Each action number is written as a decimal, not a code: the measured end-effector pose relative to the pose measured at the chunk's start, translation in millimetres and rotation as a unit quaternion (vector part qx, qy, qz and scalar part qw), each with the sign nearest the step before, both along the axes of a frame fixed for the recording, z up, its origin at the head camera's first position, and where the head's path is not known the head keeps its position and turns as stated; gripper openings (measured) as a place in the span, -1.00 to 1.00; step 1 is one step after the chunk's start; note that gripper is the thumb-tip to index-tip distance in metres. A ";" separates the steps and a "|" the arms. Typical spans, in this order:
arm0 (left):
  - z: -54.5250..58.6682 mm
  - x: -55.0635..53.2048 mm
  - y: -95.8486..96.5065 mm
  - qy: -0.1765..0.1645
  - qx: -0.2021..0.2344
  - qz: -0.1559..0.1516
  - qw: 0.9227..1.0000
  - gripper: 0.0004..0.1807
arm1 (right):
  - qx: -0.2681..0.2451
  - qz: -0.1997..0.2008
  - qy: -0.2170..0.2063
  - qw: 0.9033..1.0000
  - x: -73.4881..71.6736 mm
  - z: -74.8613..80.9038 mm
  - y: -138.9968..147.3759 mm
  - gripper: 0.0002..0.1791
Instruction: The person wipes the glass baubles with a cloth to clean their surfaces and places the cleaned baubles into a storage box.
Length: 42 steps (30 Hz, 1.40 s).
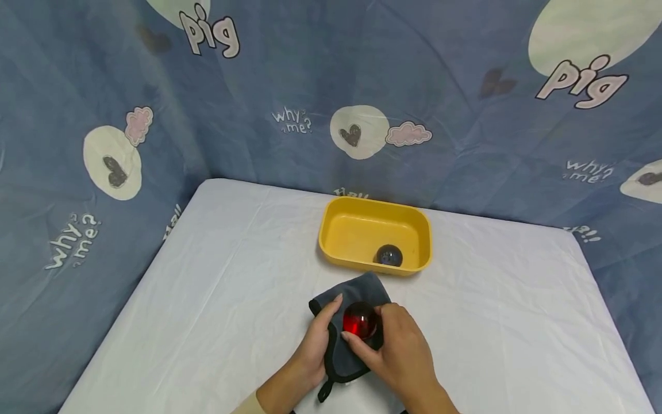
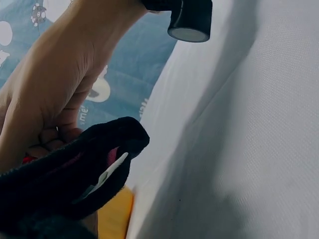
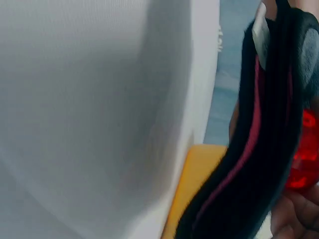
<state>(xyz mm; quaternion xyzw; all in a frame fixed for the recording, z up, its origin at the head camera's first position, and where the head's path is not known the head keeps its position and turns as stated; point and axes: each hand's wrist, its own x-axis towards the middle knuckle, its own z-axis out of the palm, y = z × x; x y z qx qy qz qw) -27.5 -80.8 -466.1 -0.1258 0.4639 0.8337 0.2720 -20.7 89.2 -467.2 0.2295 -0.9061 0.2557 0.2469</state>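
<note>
A clear red ball (image 1: 359, 321) rests against a folded grey cloth (image 1: 357, 363) with black edging and a small loop at its near corner. My left hand (image 1: 312, 345) grips the cloth from its left side, the thumb lying over the top and the other fingers hidden underneath. With thumb and fingers, my right hand (image 1: 405, 348) pinches the red ball over the cloth. Seen from the right wrist, the ball (image 3: 305, 154) shows beyond the cloth's folded black layers (image 3: 249, 164). A white tag (image 2: 113, 168) pokes from between these folds in the left wrist view.
Just beyond the hands, a yellow rectangular tray (image 1: 357, 230) stands near the table's back edge. A dark glassy ball (image 1: 389, 255) lies inside, by its near wall. White cloth (image 1: 217, 299) covers the table, with a blue printed curtain (image 1: 289, 75) behind and at the sides.
</note>
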 end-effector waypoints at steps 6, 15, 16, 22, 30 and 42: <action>-1.0 1.0 -1.1 -0.008 0.005 -0.002 1.000 -0.08 | 0.007 -0.016 -0.016 1.000 3.2 -3.4 -1.8 -0.21; 1.6 -2.9 -7.9 0.012 0.046 0.022 0.999 -0.13 | 0.024 0.051 -0.027 0.998 0.4 -4.0 4.8 -0.19; 2.1 -3.1 -8.2 0.015 0.049 0.021 0.998 -0.13 | 0.019 0.061 -0.016 0.998 -0.3 -4.8 5.2 -0.21; 4.1 -2.7 -7.3 0.012 0.057 0.014 0.998 -0.16 | 0.009 0.115 0.011 0.993 -6.9 -4.8 7.7 -0.32; 8.9 1.8 -4.2 0.021 0.042 -0.006 0.999 -0.14 | -0.003 0.072 -0.008 0.997 -10.1 2.3 9.1 -0.27; 5.3 0.2 -1.5 0.006 0.047 -0.003 0.999 -0.16 | 0.015 0.009 -0.032 0.999 -10.6 5.0 5.5 -0.21</action>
